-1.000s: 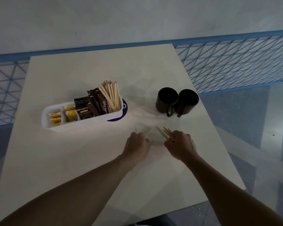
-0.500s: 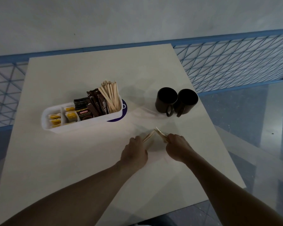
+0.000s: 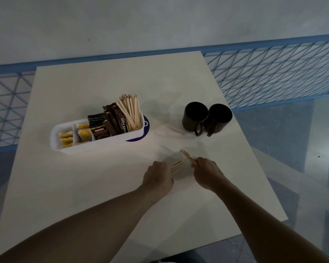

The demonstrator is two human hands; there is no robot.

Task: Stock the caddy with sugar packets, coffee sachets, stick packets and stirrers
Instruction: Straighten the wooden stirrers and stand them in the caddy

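Change over the last second. The left hand (image 3: 157, 176), which a second ago showed only a stub of wood at its fingertips, now grips a few stirrers (image 3: 176, 165) whose ends fan out toward the right. The right hand (image 3: 205, 172) has drawn nearer the left hand, and its own bundle of stirrers (image 3: 187, 156) now points up and to the left, above the left hand's sticks.

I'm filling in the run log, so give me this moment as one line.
left hand: grips wooden stirrers | right hand: grips more stirrers | white caddy: holds packets, sachets, stirrers | two dark mugs: untouched
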